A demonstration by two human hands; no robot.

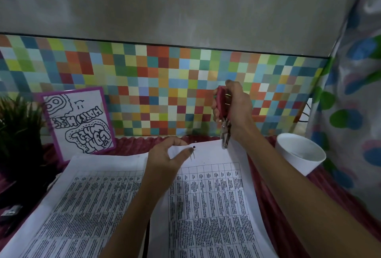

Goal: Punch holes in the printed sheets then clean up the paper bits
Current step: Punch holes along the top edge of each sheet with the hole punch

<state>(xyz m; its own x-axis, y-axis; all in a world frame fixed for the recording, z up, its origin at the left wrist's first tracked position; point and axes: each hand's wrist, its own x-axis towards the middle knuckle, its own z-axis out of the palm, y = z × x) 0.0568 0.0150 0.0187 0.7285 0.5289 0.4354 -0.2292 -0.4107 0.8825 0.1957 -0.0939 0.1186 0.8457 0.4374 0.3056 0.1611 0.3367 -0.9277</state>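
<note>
Here, hole punch (pixel 222 105) upright, nose down, right hand (pixel 239 111) grip clamped round it, left hand (pixel 167 158) pinching sheet (pixel 214 196)

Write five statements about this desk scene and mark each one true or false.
1. The right hand grips a red-handled hole punch. True.
2. The punch's tip is at the bottom edge of the printed sheet. False: it is at the top edge.
3. The left hand holds the same sheet near its top edge. True.
4. The white cup stands left of the sheets. False: it stands to their right.
5. The sheet has no hole yet. False: one dark hole shows by the left thumb.
</note>
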